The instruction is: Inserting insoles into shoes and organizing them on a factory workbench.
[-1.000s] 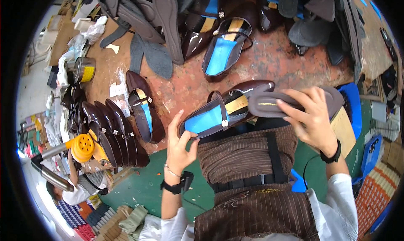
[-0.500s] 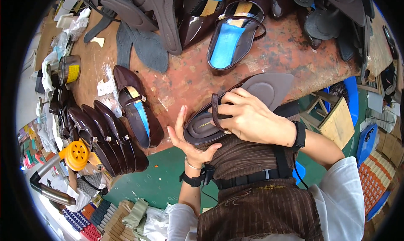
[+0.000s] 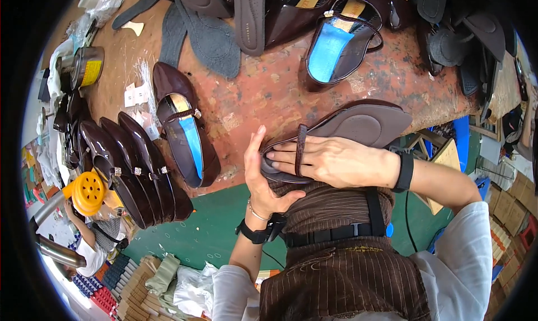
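Observation:
A dark brown shoe (image 3: 284, 179) lies at the near edge of the workbench, its heel toward the left. A grey-brown insole (image 3: 367, 126) lies along it, its broad front part showing over the toe end. My right hand (image 3: 342, 161) is flat, with straight fingers passed under the shoe's strap (image 3: 301, 144) and pressed on the insole at the heel. Around the outside of the heel rests my left hand (image 3: 263, 186), fingers stretched upward and thumb apart. The fingertips of the right hand cover part of the heel area.
Another strapped brown shoe (image 3: 188, 133) and a row of glossy brown shoes (image 3: 140, 169) stand at the left. Farther back are a blue-lined shoe (image 3: 330, 49), loose grey insoles (image 3: 210, 40) and a tin (image 3: 89, 67). A yellow round-headed fixture (image 3: 88, 193) juts in at left.
My right hand has flattened and slid under the strap toward the heel; before, its fingers were bent at the strap. The insole's front now lies farther over the toe. The view has shifted slightly.

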A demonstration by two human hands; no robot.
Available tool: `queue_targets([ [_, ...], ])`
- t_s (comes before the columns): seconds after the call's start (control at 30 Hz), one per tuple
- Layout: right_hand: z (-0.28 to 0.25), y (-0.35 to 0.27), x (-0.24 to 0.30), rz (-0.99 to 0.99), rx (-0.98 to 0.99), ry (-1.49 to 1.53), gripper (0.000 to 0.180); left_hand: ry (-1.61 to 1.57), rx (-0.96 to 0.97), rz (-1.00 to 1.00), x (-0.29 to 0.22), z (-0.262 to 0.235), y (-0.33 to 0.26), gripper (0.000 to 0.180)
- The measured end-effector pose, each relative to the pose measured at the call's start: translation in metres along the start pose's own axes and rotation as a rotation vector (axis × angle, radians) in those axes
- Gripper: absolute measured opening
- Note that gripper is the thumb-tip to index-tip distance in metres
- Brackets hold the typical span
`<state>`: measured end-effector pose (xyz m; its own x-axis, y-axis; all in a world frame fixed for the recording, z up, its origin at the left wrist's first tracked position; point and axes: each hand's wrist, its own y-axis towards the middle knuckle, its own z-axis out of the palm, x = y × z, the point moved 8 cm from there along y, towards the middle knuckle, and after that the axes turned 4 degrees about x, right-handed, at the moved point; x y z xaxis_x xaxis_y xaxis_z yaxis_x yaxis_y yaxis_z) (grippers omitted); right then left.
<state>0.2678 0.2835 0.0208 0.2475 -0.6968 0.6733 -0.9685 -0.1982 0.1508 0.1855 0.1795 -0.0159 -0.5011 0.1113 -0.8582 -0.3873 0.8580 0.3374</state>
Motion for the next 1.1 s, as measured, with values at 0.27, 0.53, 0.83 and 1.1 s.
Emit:
queue_targets([
  [0.27, 0.008, -0.001, 0.007, 0.157, 0.045, -0.156, 0.038, -0.009, -0.081, -0.100, 0.000, -0.003, 0.013, 0.034],
  [0.53, -0.016, -0.040, 0.005, 0.390, 0.000, -0.407, 0.030, 0.108, -0.147, -0.200, -0.017, -0.002, 0.020, 0.033],
  [0.83, -0.122, -0.085, -0.072, 0.753, -0.778, 0.323, 0.055, 0.477, 0.486, -0.182, -0.090, 0.085, 0.020, 0.054],
  [1.1, -0.043, -0.097, 0.014, 0.745, -0.355, -0.315, 0.034, 0.715, 0.840, -0.230, -0.081, 0.132, 0.018, 0.056],
])
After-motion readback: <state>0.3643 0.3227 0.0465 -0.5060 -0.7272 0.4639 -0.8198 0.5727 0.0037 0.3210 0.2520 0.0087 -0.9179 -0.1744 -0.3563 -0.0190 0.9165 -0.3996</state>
